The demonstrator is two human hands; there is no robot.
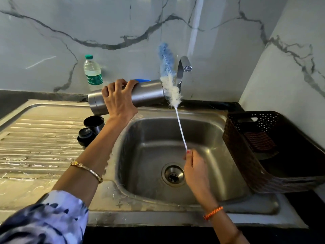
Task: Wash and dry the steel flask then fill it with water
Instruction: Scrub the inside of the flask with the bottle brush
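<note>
Two hands work above the sink (207, 199). Left hand (118, 98), fingers curled over the top and thumb beneath, grips the steel flask (146, 93), which is held almost horizontal above the sink's back-left rim, its open mouth facing right toward the tap (183, 67). Right hand (194, 166) pinches the lower end of the bottle brush (171, 88) by its thin white handle; the white and blue bristles stand just outside the flask's mouth, tilted up and left. Two black flask caps (90, 128) rest on the ribbed drainboard (35, 138) below the flask. A plastic water bottle (92, 73) with a green cap stands against the marble wall; its green label carries script too small to read. A dark woven basket (246, 155) sits on the table right of the sink.
</note>
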